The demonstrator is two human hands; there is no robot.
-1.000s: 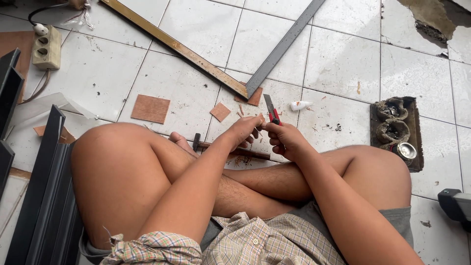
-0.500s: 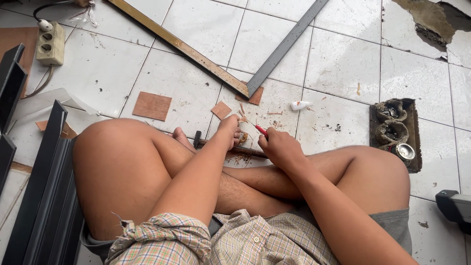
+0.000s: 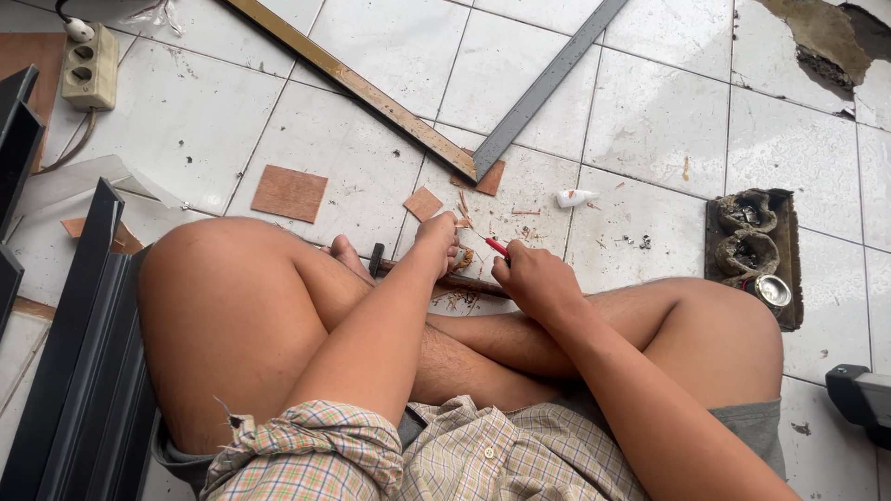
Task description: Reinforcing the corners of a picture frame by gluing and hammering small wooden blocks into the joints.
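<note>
Red-handled small cutter point(image 3: 497, 247), prob. a utility knife w/ a thin blade, sat in the right hand point(image 3: 536, 283), which was closed round it; only the red tip showed past the fingers. The left hand point(image 3: 438, 243) was pinched shut on a small pale-brown wood piece point(image 3: 461, 260), fingertips pressing it down just left of the blade tip. Hands sat close together, almost touching, above a dark wooden stick point(image 3: 464, 281) lying across the white tiled floor point(image 3: 650, 121) in front of the crossed legs.

Judging by looks: the wood piece was light, stiff, thin and splintery. It would slip or snap if held by its very end, so grip belonged close to the cut, fingers kept behind the blade line. Cutter was light too; the handle looked slim, so a full closed grip near the front gave control. Exact blade length couldn't be told.

Around: wood shavings point(image 3: 473, 215) scattered far of the hands, a small brown plywood square point(image 3: 423, 202) just far-left of the left hand, a larger brown plywood square point(image 3: 290, 193) further left. A small white tube point(image 3: 575, 198) lay far-right. A gold-edged frame strip point(image 3: 362, 88) and a grey metal strip point(image 3: 548, 83) met in a V at the far side. Black profile bars point(image 3: 79, 353) at left, a white power strip point(image 3: 90, 67) far left, a dark tray w/ a small tin point(image 3: 754, 255) at right.
</note>
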